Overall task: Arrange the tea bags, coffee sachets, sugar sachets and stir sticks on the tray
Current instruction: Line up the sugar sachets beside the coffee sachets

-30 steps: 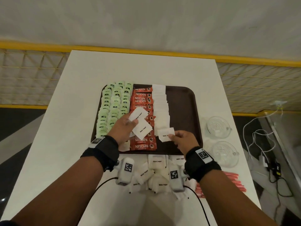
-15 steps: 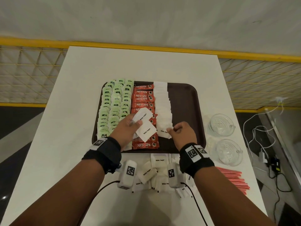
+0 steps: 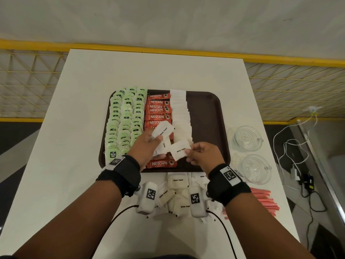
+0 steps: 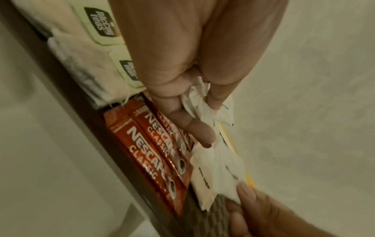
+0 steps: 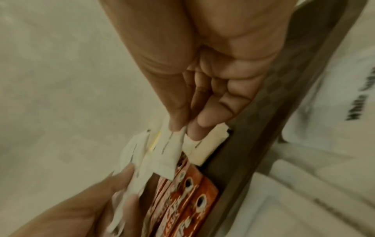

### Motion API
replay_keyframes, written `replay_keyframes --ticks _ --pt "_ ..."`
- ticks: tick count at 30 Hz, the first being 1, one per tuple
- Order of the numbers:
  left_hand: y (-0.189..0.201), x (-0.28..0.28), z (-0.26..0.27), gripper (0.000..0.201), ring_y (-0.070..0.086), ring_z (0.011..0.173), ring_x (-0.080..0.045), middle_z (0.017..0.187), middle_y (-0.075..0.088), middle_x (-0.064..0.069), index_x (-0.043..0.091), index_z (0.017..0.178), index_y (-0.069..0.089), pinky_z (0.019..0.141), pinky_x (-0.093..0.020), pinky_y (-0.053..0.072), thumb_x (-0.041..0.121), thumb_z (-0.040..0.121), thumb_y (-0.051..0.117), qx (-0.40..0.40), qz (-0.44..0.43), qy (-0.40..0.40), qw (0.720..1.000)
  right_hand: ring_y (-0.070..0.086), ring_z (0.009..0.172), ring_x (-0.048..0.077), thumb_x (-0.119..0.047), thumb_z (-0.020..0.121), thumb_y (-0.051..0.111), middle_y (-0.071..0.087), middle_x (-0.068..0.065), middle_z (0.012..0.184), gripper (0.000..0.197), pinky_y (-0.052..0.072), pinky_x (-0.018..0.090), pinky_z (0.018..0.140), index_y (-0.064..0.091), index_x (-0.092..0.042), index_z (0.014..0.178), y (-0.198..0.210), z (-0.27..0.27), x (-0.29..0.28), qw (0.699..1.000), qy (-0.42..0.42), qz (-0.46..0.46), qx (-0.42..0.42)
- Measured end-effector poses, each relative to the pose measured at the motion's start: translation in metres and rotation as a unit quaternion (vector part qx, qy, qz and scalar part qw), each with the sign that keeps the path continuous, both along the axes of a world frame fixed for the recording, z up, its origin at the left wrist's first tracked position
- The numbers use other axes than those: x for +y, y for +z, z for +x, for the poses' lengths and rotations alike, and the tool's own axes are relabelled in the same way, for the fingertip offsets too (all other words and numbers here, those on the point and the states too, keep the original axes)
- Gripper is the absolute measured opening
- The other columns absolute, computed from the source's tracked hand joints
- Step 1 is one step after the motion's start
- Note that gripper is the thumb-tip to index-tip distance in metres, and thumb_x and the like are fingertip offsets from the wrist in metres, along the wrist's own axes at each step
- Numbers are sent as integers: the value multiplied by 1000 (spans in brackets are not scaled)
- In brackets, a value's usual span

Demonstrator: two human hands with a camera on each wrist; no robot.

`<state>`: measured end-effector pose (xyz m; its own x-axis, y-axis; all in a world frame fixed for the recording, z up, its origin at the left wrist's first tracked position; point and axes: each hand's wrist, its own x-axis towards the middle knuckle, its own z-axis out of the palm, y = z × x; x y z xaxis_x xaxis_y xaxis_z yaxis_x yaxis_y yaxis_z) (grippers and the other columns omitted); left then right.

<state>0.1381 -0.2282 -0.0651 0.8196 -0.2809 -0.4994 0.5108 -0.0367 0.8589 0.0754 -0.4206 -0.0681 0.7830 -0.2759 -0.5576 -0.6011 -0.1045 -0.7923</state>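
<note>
One tray point(image 3: 205, 113); two glass cups point(image 3: 246, 137) — two hands point(image 3: 144, 146).

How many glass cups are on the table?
2, both on the table to the right of the tray: the far cup beside the tray's right edge, and the near cup just in front of it, ahead of the red stir sticks. None seem hidden.

Coffee sachets point(image 3: 160, 116) glossy foil — sugar sachets point(image 3: 180, 150) matt paper.
</note>
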Motion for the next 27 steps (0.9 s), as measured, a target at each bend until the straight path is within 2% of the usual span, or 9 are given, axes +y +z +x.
replay_keyframes --ticks 3,6,10,12,14,17,20,22,27 --pt "-2 9 5 27 65 98 -24 116 61 -11 21 126 54 65 -32 61 16 100 53 12 4 8 1000 70 71 19 -7 88 69 72 19 90 17 60 29 70 61 -1 102 -6 -4 -10 998 -58 23 28" --pt "-2 13 6 29 64 103 -27 119 61 -14 18 129 53 67 -33 61 18 100 54 15 12 7 1000 71 68 18 -9 88 70 73 16 85 18 58 24 63 61 -1 102 -12 -3 -9 998 -54 -6 42" --pt "-3 14 5 26 64 102 -26 118 61 -12 21 125 54 68 -34 61 17 100 54 22 11 17 1000 68 64 14 -24 85 73 73 5 77 16 60 31 67 64 -11 89 -23 6 -4 991 -16 -114 63" --pt "-2 14 4 24 65 101 -26 117 62 -11 23 123 55 69 -35 61 18 100 53 22 13 12 1000 67 71 17 -32 80 76 71 2 76 21 59 36 72 63 -16 77 -26 11 -3 978 37 -190 73" --pt "0 14 3 23 66 100 -24 116 62 -8 26 122 55 68 -34 61 18 100 53 17 15 1 1000 63 76 17 -36 79 76 66 -1 76 26 52 32 72 59 -18 72 -24 13 -2 961 86 -247 92" --pt "0 13 2 28 67 102 -26 119 63 -8 23 127 54 70 -38 61 20 99 56 1 34 -37 999 58 79 15 -38 81 74 59 -3 78 28 47 29 71 55 -18 77 -17 13 0 954 79 -277 81" --pt "0 11 0 35 68 100 -28 119 64 -9 20 132 53 68 -39 61 19 97 59 -12 61 -80 995 56 82 9 -43 87 67 59 -7 86 27 46 25 75 58 -18 92 -4 15 4 965 62 -255 -8" --pt "0 7 -2 33 68 97 -26 115 64 -8 20 129 55 66 -36 61 20 97 60 -19 78 -113 990 55 82 2 -43 89 65 60 -11 91 26 42 18 69 61 -21 102 6 18 8 974 83 -204 -61" --pt "0 0 -7 30 67 96 -23 113 62 -9 20 123 56 64 -37 62 17 95 63 -16 91 -148 985 63 67 7 -24 87 72 70 1 85 16 49 19 60 67 -14 99 8 20 6 985 109 -119 -63"
